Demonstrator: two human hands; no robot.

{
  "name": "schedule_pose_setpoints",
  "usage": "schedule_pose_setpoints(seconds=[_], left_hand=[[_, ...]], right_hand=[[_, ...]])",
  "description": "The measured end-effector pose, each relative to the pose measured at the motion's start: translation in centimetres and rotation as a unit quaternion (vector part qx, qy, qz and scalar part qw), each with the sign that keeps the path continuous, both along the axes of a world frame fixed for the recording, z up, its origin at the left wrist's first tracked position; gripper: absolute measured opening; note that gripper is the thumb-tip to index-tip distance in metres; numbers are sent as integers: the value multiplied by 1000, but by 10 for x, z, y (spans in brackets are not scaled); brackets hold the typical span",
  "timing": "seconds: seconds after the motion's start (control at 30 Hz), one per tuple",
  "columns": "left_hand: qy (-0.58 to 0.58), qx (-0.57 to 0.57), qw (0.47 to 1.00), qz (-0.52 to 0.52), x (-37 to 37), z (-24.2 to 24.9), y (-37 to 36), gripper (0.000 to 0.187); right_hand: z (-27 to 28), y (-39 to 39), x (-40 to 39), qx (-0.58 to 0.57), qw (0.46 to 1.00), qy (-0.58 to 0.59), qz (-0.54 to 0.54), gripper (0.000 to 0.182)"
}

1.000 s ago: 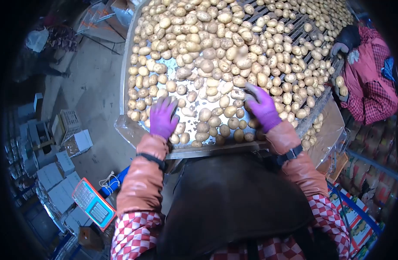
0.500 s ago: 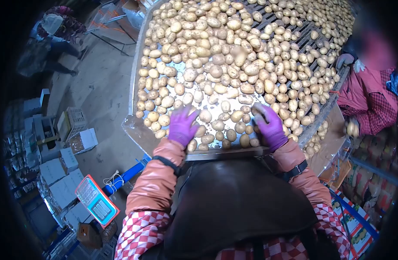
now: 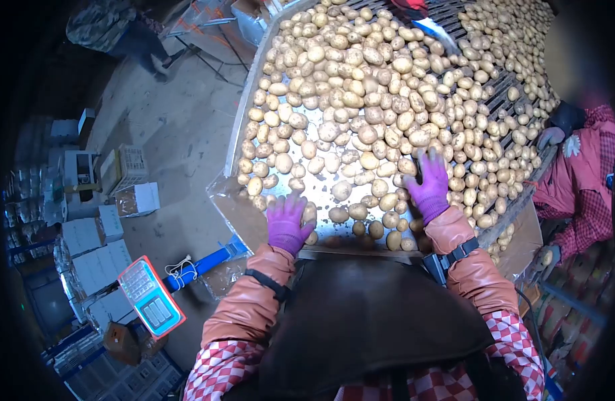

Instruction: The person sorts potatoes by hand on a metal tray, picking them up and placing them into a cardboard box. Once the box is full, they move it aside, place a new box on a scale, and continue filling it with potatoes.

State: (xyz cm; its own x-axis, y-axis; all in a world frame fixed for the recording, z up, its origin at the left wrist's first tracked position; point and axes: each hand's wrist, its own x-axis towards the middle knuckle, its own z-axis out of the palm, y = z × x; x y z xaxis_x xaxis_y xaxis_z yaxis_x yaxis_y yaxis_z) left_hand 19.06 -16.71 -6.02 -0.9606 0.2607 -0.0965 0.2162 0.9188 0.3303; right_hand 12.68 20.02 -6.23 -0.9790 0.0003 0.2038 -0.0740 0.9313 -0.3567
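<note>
A wide metal sorting table (image 3: 254,80) carries a thick layer of pale potatoes (image 3: 361,87). My left hand (image 3: 286,224), in a purple glove, lies flat with fingers spread on the near edge of the table, touching a few loose potatoes. My right hand (image 3: 429,186), also purple-gloved, rests open with fingers spread on potatoes at the near right. Neither hand grips anything.
A person in a red checked jacket (image 3: 581,194) stands at the table's right side, one hand at the rim. Another person (image 3: 120,27) is on the floor far left. A scale display (image 3: 150,304) and cardboard boxes (image 3: 100,234) stand to my left.
The view has swung left. My left hand drew back toward the table's near edge. My right hand opened and reached forward over the potatoes.
</note>
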Motion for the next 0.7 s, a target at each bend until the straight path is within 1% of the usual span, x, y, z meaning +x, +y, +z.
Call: schedule_pose_setpoints(seconds=[0.03,0.07,0.1,0.13,0.17,0.2,0.27,0.33,0.37,0.4,0.47,0.5,0.53,0.6,0.63,0.7], left_hand=[[38,-8,998,40,-4,7,0,50],[78,-12,994,77,-15,11,4,46],[118,-14,986,114,-27,12,9,42],[111,38,988,101,-45,9,10,41],[104,90,987,88,-74,4,8,40],[94,141,983,73,-103,1,10,39],[259,57,963,40,-161,2,24,40],[162,16,982,92,-205,-5,37,49],[8,-94,993,70,-221,-4,40,49],[-16,-82,993,83,-222,-6,41,48],[-66,-58,990,107,-214,-16,41,45],[-55,-62,990,113,-211,-26,35,43],[-88,22,986,137,-209,-39,20,45],[-87,173,956,221,-197,-34,3,48],[-137,238,937,216,-188,-22,7,47],[-237,360,877,210,-161,5,23,45]], right_hand=[[-7,-3,5,16,995,-74,63,72],[-3,-19,14,66,982,-122,128,74],[-2,-36,19,-2,984,-61,165,74],[8,-49,24,36,976,-61,204,72],[16,-56,23,24,948,-189,253,67],[12,-63,22,1,934,-200,297,69],[-4,-75,14,-43,898,-216,381,73],[-5,-84,17,-69,884,-183,425,69],[-4,-86,18,-85,875,-168,446,67],[-5,-85,17,-160,861,-236,422,63],[17,-80,11,-307,804,-361,359,55],[32,-74,10,-445,734,-453,242,51],[40,-69,10,-520,707,-445,179,51],[44,-52,9,-650,631,-419,54,53],[21,-41,8,-652,653,-369,111,65],[33,-42,9,-779,512,-362,9,70]])
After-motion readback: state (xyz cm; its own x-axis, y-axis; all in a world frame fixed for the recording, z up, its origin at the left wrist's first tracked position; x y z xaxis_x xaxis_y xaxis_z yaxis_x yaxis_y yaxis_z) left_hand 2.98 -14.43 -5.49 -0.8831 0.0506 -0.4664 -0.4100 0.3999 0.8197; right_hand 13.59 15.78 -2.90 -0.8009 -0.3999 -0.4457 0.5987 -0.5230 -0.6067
